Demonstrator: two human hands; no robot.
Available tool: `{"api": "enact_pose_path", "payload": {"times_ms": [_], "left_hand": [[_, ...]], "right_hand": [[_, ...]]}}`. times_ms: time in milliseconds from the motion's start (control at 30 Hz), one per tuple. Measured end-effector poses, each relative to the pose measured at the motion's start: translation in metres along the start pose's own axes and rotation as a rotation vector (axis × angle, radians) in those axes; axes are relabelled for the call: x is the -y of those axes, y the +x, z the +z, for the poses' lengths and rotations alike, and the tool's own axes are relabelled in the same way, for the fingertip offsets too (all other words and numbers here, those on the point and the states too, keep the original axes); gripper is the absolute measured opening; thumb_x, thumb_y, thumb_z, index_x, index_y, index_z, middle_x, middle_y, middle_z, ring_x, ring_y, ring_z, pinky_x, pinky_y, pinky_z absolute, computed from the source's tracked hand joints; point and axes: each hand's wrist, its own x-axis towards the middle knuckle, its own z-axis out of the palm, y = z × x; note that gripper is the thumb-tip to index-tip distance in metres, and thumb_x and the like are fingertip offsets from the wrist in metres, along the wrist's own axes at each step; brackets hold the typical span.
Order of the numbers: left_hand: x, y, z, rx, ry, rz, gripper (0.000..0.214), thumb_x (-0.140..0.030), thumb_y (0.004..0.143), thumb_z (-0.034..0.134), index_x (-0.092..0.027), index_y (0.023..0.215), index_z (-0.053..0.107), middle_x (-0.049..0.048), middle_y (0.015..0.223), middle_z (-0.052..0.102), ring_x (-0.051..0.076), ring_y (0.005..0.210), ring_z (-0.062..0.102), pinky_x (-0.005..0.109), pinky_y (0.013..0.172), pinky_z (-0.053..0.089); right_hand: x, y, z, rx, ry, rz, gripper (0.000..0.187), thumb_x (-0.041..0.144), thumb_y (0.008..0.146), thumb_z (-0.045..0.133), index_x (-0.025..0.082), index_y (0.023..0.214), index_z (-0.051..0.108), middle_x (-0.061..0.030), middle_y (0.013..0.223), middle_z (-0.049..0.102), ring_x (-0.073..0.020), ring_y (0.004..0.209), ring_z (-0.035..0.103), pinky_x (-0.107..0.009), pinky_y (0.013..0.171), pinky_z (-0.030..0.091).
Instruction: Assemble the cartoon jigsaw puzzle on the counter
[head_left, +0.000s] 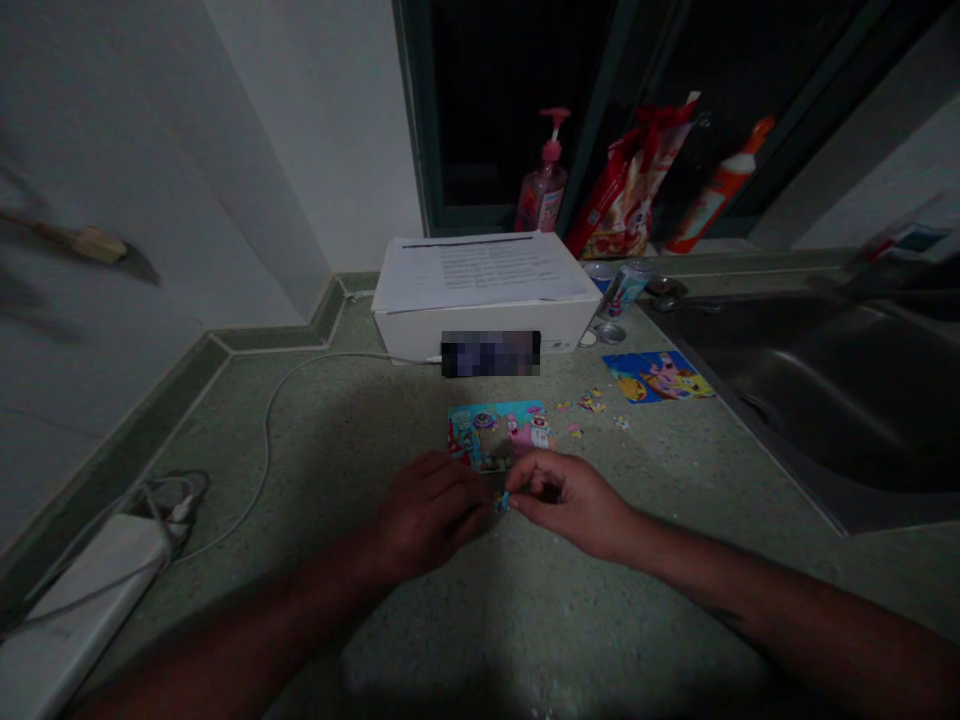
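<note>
My right hand [568, 503] pinches a small blue jigsaw piece [501, 502] between thumb and forefinger. My left hand [427, 515] is curled closed just beside that piece, and I see nothing in its fingers. Directly beyond both hands lies a partly assembled cartoon jigsaw puzzle [495, 435], with a dark gap in its middle. Its near edge is partly hidden behind my fingers. Several loose puzzle pieces [590, 403] are scattered to its right. Further right lies a colourful cartoon picture card [656, 377].
A white box [480, 325] topped with printed papers stands behind the puzzle, with a pump bottle [546, 185] and red bag [630, 185] beyond it. A steel sink [810, 400] lies right; a white cable [266, 450] curves left toward a white power strip [82, 600].
</note>
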Motion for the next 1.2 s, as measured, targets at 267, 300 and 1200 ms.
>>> {"api": "enact_pose_path", "payload": {"times_ms": [267,300,1200], "left_hand": [[0.001,-0.002,0.001,0.051,-0.045,-0.008,0.005,-0.020,0.098,0.067,-0.021,0.102,0.065,0.0026,0.090,0.074,0.017,0.079,0.067,0.034,0.072,0.053],[0.001,-0.002,0.000,0.052,-0.049,-0.009,0.005,-0.019,0.098,0.068,-0.020,0.101,0.064,0.0025,0.090,0.074,0.017,0.079,0.066,0.034,0.073,0.053],[0.001,-0.001,-0.003,0.047,-0.011,-0.066,0.012,-0.013,0.097,0.061,-0.021,0.106,0.062,0.0031,0.090,0.073,0.019,0.081,0.067,0.034,0.073,0.053]], "right_hand": [[0.002,-0.003,-0.008,0.144,-0.217,-0.034,0.009,0.012,0.087,0.069,0.020,0.088,0.068,0.0056,0.069,0.060,-0.0109,0.060,0.052,-0.025,0.060,0.041],[0.002,-0.004,-0.010,0.160,-0.272,-0.054,0.010,0.011,0.087,0.068,0.021,0.089,0.069,0.0050,0.070,0.063,-0.0110,0.061,0.053,-0.025,0.061,0.042],[0.004,0.017,-0.113,-0.280,-1.201,0.061,0.031,0.026,0.104,0.047,0.020,0.110,0.077,-0.0151,0.113,0.073,-0.0284,0.093,0.070,-0.038,0.075,0.050]]}}
